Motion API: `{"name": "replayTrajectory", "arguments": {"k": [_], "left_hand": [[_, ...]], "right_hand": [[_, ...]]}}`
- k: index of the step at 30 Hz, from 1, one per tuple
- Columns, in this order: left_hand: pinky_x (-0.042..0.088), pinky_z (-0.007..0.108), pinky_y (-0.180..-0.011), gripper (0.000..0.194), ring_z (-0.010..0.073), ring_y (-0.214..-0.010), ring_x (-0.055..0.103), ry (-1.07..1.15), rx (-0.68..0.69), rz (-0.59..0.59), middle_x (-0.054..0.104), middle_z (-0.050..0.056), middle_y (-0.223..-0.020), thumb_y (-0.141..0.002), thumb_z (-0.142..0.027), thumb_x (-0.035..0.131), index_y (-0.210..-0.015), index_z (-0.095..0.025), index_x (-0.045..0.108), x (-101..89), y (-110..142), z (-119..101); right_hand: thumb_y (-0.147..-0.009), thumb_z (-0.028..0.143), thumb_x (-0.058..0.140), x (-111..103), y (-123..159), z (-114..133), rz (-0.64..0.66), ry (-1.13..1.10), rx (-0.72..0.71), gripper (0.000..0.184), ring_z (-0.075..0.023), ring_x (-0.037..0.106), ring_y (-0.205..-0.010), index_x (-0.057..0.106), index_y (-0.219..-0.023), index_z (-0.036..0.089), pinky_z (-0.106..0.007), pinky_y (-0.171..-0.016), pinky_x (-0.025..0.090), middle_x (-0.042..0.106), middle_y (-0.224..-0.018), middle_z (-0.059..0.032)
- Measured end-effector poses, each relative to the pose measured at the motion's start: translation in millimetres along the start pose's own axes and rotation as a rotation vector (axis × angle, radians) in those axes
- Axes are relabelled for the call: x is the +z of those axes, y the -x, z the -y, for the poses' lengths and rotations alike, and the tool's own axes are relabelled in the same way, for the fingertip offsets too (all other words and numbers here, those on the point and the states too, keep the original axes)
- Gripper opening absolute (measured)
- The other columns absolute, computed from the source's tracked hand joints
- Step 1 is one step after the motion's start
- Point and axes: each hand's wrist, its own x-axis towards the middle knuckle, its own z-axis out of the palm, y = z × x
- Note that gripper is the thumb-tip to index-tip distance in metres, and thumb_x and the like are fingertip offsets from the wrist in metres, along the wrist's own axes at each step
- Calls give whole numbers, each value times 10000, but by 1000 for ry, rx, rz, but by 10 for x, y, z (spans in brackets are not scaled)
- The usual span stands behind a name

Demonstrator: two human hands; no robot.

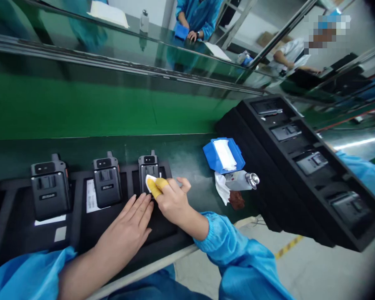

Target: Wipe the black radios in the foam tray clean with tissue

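Observation:
My right hand (171, 196), with yellow covers on its fingertips, pinches a small white wiping cloth (149, 181) against the front of a black handheld radio (148, 166). That radio lies at the right end of a black foam tray (167, 170). My left hand (128, 225) lies flat with fingers stretched out, its fingertips at the radio's lower end. The hands hide the radio's lower part. To the left, another radio (107, 189) and a further radio (50, 196) rest in the tray, each marked with white lettering.
Right of my hands are a blue box (208, 155) of white wipes, a metal-topped bottle (237, 181) on its side and a crumpled white tissue (221, 188). Stacked black foam trays (262, 166) with devices stand at the right. Across the glass partition, a person's hands (192, 35) hold a blue object.

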Motion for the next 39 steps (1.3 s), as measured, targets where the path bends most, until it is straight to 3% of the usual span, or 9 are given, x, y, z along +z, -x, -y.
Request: {"name": "replayTrajectory", "arguments": {"k": [3,10,17,24,28,34,39], "left_hand": [[288,397,-1125,445,241,-1270,463,22,-23,18,532,154,-1329,-916,-289,346,-1234,-61,557,10,14,-3],[338,397,-1081,443,252,-1210,520,-30,8,-26,567,155,-1289,-932,-273,303,-1163,-47,606,-22,-24,-12],[325,399,-1082,445,253,-1180,540,-41,9,-40,604,173,-1232,-935,-276,300,-1141,-30,608,-14,-23,-10],[314,403,-1082,432,264,-1195,524,-16,17,-64,571,171,-1279,-933,-261,314,-1164,-28,594,-7,-37,8],[315,404,-1085,431,262,-1189,528,-14,15,-90,569,176,-1279,-934,-264,313,-1164,-29,592,12,-40,10],[311,405,-1099,415,260,-1208,515,-10,29,-70,568,177,-1279,-927,-269,346,-1182,-39,578,20,-35,32],[390,415,-1039,357,260,-1138,567,16,55,-104,620,174,-1197,-921,-233,379,-1112,-40,610,-105,-84,31]], "right_hand": [[-889,168,496,26,-26,37,-6,-27,-27,191,-132,433,-864,681,-870,206,-383,-928,193,583,-871,-17],[-868,92,463,-15,55,-55,-33,14,31,289,-140,433,-854,621,-637,167,-403,-921,194,589,-860,-37],[-900,206,505,28,-4,72,30,-19,-24,193,-120,423,-866,684,-963,239,-372,-928,177,589,-939,-13],[-843,100,524,-53,152,-235,73,108,96,249,-138,398,-804,597,-616,172,-390,-911,166,531,-749,-19],[-835,108,549,-61,120,-271,76,100,185,260,-133,392,-795,590,-586,172,-387,-906,149,513,-740,-11],[-900,183,499,78,-36,-208,163,-105,55,244,-126,431,-877,704,-890,315,-379,-908,141,577,-927,1],[-880,126,493,77,84,-246,215,-201,-14,280,-118,437,-854,715,-844,293,-388,-910,141,596,-920,0]]}}
